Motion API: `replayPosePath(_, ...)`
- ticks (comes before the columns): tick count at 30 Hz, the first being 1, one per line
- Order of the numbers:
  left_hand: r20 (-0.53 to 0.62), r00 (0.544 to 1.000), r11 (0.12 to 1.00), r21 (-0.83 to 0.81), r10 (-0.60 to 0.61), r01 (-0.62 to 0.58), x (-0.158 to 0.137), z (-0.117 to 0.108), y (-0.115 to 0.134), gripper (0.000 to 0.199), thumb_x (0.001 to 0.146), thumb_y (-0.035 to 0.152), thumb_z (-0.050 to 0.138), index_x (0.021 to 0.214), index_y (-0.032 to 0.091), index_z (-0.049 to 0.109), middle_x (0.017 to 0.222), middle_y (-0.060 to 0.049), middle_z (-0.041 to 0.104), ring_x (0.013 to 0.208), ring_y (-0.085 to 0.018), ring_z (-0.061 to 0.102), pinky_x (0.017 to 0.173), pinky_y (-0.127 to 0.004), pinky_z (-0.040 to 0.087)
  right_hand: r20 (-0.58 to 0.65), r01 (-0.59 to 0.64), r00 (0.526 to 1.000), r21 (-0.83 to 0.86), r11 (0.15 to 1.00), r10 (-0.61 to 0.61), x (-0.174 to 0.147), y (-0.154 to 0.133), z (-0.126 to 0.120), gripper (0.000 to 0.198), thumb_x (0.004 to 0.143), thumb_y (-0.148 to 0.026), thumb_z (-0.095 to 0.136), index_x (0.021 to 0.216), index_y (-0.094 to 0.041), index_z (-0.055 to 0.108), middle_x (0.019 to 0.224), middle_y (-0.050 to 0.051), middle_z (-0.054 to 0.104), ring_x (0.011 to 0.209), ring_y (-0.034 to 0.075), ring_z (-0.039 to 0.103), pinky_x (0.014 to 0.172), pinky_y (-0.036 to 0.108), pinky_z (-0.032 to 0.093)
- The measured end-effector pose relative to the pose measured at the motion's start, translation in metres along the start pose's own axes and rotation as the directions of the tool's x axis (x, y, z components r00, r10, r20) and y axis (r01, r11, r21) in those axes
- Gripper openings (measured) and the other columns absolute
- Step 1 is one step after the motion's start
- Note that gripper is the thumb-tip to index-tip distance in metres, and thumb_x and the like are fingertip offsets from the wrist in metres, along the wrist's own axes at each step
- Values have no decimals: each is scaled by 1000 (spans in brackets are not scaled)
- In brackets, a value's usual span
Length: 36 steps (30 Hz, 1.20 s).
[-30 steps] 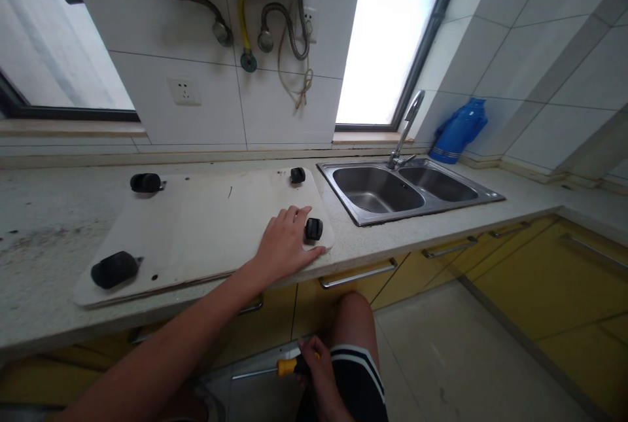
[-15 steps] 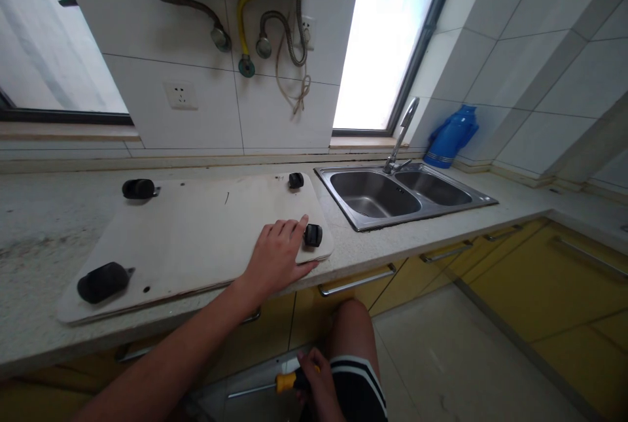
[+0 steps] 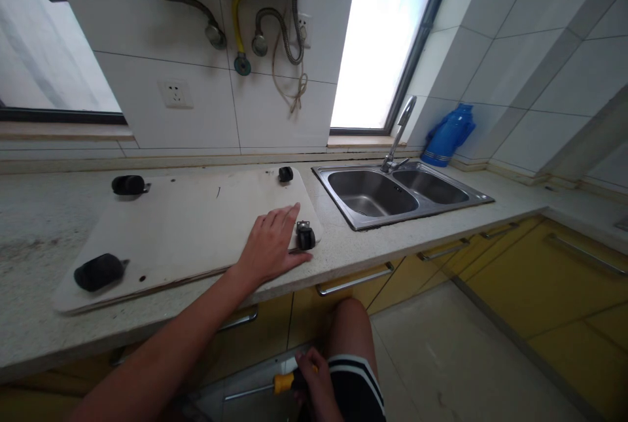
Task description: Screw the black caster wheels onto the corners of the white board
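Observation:
A pale wooden board [image 3: 186, 222] lies on the countertop, with black casters on its upper face near the corners. My left hand [image 3: 269, 242] rests on the board's right end, its fingers stretched over the top and its thumb out along the front edge. Just beside the index finger and thumb stands the near right caster [image 3: 305, 237], its metal plate showing. Low down by my knee, my right hand [image 3: 316, 379] is closed round the yellow-and-black handle of a screwdriver [image 3: 283, 383]. The screwdriver's shaft points left, away from the board.
To the right, a double steel sink [image 3: 373, 193] with a faucet [image 3: 398, 137] is set in the countertop [image 3: 338, 248]. A blue thermos-like jug [image 3: 449, 135] stands in the corner. Yellow drawers with metal handles [image 3: 356, 280] run below. Pipes [image 3: 238, 23] hang on the tiled wall.
The board has slid slightly left along the countertop, with my left hand on it. The near right caster has swivelled, showing its plate. My right hand still holds the screwdriver low down.

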<state>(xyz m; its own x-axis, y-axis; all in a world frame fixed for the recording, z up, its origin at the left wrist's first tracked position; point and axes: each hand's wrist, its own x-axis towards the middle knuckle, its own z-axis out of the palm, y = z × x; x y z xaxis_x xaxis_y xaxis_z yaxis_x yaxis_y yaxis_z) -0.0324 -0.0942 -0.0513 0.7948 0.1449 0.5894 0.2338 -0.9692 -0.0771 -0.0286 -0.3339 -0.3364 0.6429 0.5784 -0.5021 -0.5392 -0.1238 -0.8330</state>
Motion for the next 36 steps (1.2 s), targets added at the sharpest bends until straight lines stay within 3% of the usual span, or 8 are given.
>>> replayPosePath(2,-50,976,977,-9,213,-214,5,5,6,85,98,77,72,160,21,59,162,-21,62,146,-43,57,115,-56,46,-3,0,1000,2,1000,0,-1,-1,0,87,53,-95,90,76,-23,48,65,-7,54,46,7,51,40,20,38)
replayPosePath(4,-34,936,936,26,352,-351,13,9,12,47,109,54,67,144,23,69,159,-16,67,141,-38,61,111,-53,48,-8,3,1000,6,1000,-2,-3,-3,0,84,55,-92,92,77,-23,49,68,-7,55,49,8,54,42,20,40)
replayPosePath(7,10,950,946,94,311,-311,22,10,14,19,110,20,62,124,20,75,144,-13,75,122,-31,69,101,-46,52,-28,15,1000,13,1000,-15,-7,-3,-1,81,60,-90,91,78,-23,49,69,-7,55,49,9,55,41,19,38)
replayPosePath(11,-7,965,964,53,261,-260,21,4,5,20,110,27,65,128,19,72,144,-15,72,125,-33,67,105,-50,54,-66,29,997,19,999,-28,-6,0,2,87,55,-95,89,76,-23,45,65,-8,51,44,7,49,37,18,33)
replayPosePath(15,58,997,993,-107,57,-50,14,-1,-1,32,103,34,78,131,23,69,148,-17,66,127,-37,64,103,-52,57,-67,19,998,19,1000,-18,0,1,8,88,54,-97,88,75,-24,43,60,-9,50,40,7,50,37,17,30)
replayPosePath(22,64,989,811,-566,-135,148,15,-8,-20,31,103,24,63,133,23,58,134,-12,65,121,-28,68,109,-45,58,-56,6,998,16,1000,-5,2,-2,7,92,45,-101,87,73,-24,45,58,-8,52,38,6,46,36,18,29)
replayPosePath(31,144,972,775,-587,-183,233,21,-6,-35,44,93,26,67,136,22,67,132,-12,66,119,-28,70,111,-45,58,-47,-4,999,28,1000,6,8,0,10,93,43,-103,86,71,-24,44,55,-10,46,36,6,44,34,19,31)
replayPosePath(36,225,958,833,-485,-177,267,29,-11,-34,47,93,30,65,139,21,66,128,-11,77,115,-32,72,106,-49,57,-34,2,999,53,999,-1,4,-4,7,87,53,-96,90,75,-23,46,63,-9,52,42,6,48,40,20,41)
